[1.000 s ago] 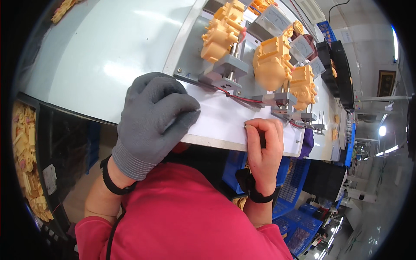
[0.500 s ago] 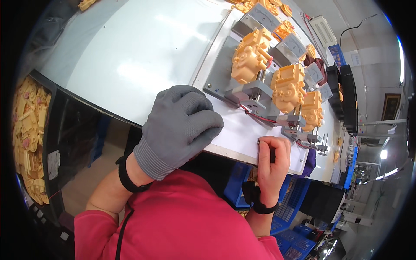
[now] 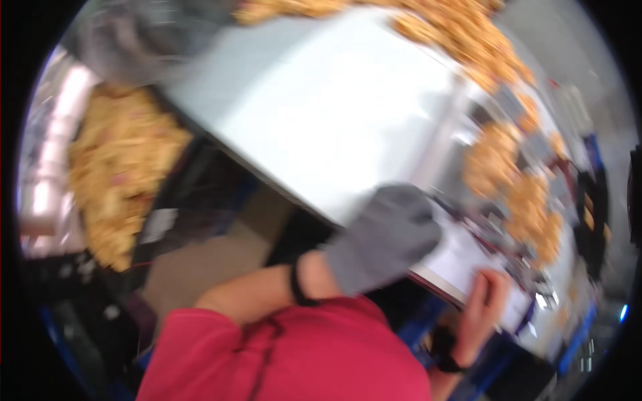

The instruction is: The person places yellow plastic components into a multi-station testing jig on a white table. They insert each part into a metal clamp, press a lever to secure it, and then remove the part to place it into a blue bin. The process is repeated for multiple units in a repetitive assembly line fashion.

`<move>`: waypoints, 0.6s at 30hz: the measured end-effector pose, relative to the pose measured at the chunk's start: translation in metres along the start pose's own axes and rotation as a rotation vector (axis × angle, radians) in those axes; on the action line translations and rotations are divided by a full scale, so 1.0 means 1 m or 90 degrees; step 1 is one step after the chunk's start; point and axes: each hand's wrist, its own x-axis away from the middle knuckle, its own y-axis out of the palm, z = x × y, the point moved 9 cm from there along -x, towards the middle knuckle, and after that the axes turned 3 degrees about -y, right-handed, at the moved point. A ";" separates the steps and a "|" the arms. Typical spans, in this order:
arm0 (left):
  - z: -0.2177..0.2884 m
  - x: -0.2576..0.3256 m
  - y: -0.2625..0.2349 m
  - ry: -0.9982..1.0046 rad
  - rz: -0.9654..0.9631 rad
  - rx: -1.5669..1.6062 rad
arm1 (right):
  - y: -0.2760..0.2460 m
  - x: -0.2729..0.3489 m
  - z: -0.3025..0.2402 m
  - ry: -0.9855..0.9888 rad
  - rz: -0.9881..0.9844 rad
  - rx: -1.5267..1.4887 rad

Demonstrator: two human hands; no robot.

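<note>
My left hand [image 3: 384,237], in a grey knit glove, rests by the near edge of the white table [image 3: 321,134]. Its fingers are curled in; whatever they may hold is hidden. To its right is my bare right hand [image 3: 486,301], thumb and forefinger pinched together over the white board [image 3: 458,257] at the table's front. Anything between those fingertips is too small and smeared to name. Beyond my hands stand grey test fixtures [image 3: 491,227] with yellow-orange plastic housings [image 3: 493,157] mounted on them. The picture is blurred by motion.
A black bin heaped with yellow-orange plastic parts [image 3: 124,180] stands left, below table height. More such parts [image 3: 461,40] are piled along the table's far side. Grey meter boxes [image 3: 537,148] sit behind the fixtures. Blue crates [image 3: 418,324] lie under the table's front edge.
My view has swung to the left, so the table, fixtures and both hands appear farther right. More of the bin and the far pile shows. Both hands keep much the same closed shape.
</note>
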 end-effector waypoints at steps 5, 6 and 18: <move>0.001 0.003 0.003 -0.024 0.086 0.015 | -0.003 0.004 0.004 -0.032 -0.010 0.041; -0.002 0.006 0.002 -0.036 0.063 0.015 | 0.001 0.006 -0.003 -0.035 -0.005 0.031; -0.002 0.000 0.007 -0.074 0.033 0.004 | -0.006 -0.003 -0.014 -0.124 0.022 0.045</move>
